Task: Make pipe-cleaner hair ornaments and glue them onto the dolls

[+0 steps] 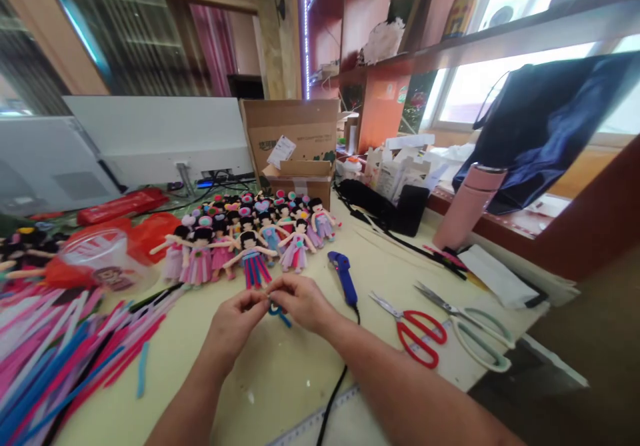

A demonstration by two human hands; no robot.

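Note:
Both of my hands meet above the middle of the table, fingertips pinched close together. Between them is a short blue pipe cleaner (285, 319), curled into a small loop at one end. My left hand (235, 326) grips it from the left, thumb against forefinger. My right hand (303, 303) pinches the same piece from the right; the fingers hide part of it. Just beyond my fingertips stand rows of small dolls (255, 259) in pink, purple and blue skirts. A blue glue gun (343, 278) lies to the right of my right hand, its cord running under my forearm.
Red-handled scissors (423, 339) and pale green-handled scissors (480, 336) lie at right. Pipe cleaners (55, 359) in many colours are heaped at left, near a plastic bag (107, 259). A cardboard box (300, 179) stands behind the dolls, a pink bottle (470, 206) at right.

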